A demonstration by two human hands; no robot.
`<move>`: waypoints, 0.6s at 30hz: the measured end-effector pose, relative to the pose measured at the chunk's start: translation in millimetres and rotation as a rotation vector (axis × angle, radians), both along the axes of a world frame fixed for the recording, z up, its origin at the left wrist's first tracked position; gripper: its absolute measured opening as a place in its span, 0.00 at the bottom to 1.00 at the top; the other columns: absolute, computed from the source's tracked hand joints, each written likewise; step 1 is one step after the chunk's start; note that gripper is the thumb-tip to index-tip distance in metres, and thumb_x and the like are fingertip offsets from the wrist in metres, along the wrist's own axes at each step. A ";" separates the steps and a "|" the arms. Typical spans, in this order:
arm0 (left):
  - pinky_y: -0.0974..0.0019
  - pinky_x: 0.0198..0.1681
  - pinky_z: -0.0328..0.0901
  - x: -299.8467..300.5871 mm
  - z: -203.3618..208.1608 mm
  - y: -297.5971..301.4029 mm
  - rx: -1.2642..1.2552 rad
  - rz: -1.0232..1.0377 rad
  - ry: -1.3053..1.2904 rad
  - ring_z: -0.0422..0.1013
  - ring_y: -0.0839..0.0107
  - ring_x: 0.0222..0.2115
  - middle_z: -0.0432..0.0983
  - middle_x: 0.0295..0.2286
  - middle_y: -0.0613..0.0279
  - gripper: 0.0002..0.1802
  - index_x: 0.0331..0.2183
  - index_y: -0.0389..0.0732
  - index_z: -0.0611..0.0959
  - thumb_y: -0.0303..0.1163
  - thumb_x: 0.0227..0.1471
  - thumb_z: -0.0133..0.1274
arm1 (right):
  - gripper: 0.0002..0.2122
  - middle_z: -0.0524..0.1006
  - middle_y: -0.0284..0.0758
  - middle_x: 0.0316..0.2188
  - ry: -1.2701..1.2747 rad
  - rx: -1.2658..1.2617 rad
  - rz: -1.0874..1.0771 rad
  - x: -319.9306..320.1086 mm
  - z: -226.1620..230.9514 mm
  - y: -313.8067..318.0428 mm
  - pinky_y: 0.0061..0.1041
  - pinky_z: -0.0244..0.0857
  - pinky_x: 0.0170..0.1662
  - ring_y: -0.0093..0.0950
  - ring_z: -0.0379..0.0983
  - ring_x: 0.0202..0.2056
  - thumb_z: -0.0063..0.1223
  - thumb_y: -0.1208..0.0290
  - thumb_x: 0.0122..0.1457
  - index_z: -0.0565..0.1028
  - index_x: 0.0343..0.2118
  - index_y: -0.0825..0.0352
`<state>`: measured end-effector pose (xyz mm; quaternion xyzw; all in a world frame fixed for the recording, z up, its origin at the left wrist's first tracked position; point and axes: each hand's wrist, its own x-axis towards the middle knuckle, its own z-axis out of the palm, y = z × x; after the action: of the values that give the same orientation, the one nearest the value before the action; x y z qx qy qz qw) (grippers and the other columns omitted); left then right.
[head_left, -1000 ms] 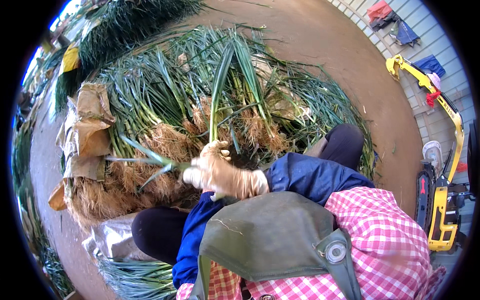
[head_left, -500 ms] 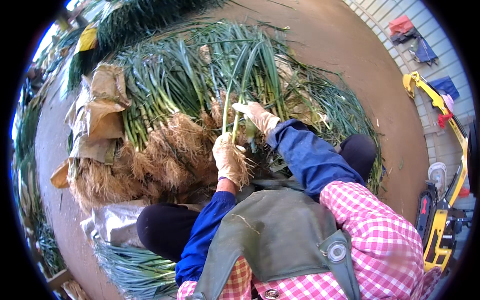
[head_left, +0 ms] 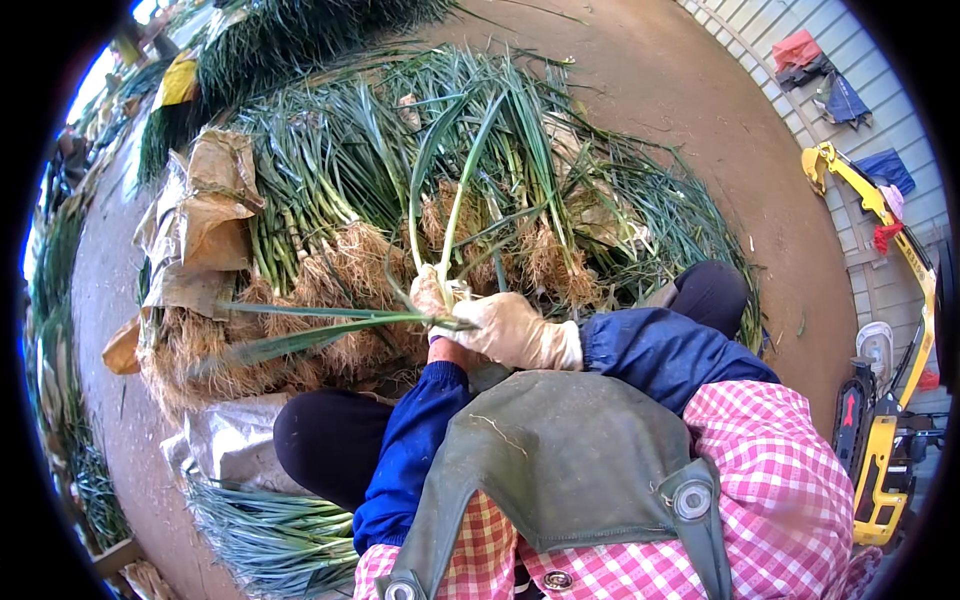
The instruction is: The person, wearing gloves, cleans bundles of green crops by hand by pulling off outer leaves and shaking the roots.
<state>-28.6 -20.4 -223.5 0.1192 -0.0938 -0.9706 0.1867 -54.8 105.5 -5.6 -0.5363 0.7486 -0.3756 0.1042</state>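
Note:
My left hand, in a pale work glove, is closed round the lower stems of a few green onions that stand up and fan out from it. Against it presses my right hand, gloved too, its fingers closed on a green onion leaf that sticks out leftward below the left hand. The fingertips partly hide each other, and the held roots are out of sight. Just beyond both hands lies a wide heap of green onions, their tan, stringy roots toward me.
Brown sacking covers the heap's left end. A silvery sheet lies by my left knee, with more green onions below it. Brown floor borders the heap. A yellow digger arm and machine stand at the right.
My right hand has come down and left from the upper stems to my left hand. The held stems have spread apart, and a leaf now points leftward. The roots below my left hand no longer show.

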 end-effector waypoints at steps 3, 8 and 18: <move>0.66 0.23 0.67 -7.2 46.9 16.8 0.025 0.134 -0.375 0.69 0.68 0.20 0.72 0.23 0.60 0.14 0.33 0.39 0.75 0.41 0.57 0.46 | 0.10 0.75 0.40 0.23 0.049 0.030 0.019 -1.8 31.3 20.1 0.34 0.67 0.28 0.38 0.74 0.25 0.54 0.63 0.55 0.77 0.36 0.62; 0.65 0.18 0.67 -7.1 93.2 14.6 -0.228 0.214 -0.575 0.68 0.66 0.14 0.72 0.22 0.57 0.15 0.32 0.38 0.73 0.42 0.58 0.45 | 0.11 0.75 0.35 0.24 0.117 0.033 -0.158 -70.8 106.3 55.7 0.28 0.67 0.29 0.30 0.73 0.26 0.52 0.61 0.59 0.77 0.37 0.64; 0.70 0.14 0.64 -7.8 105.9 20.7 -0.258 0.105 -0.475 0.68 0.70 0.13 0.71 0.17 0.62 0.22 0.31 0.40 0.75 0.50 0.60 0.41 | 0.24 0.76 0.42 0.44 0.526 1.783 -0.729 -219.1 130.4 337.9 0.37 0.64 0.51 0.42 0.72 0.47 0.58 0.54 0.48 0.73 0.46 0.60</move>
<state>-36.3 0.2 -117.6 0.3232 -0.2512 -0.8846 0.2232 -273.8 443.4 124.9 -0.0658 0.8751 0.4453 0.1779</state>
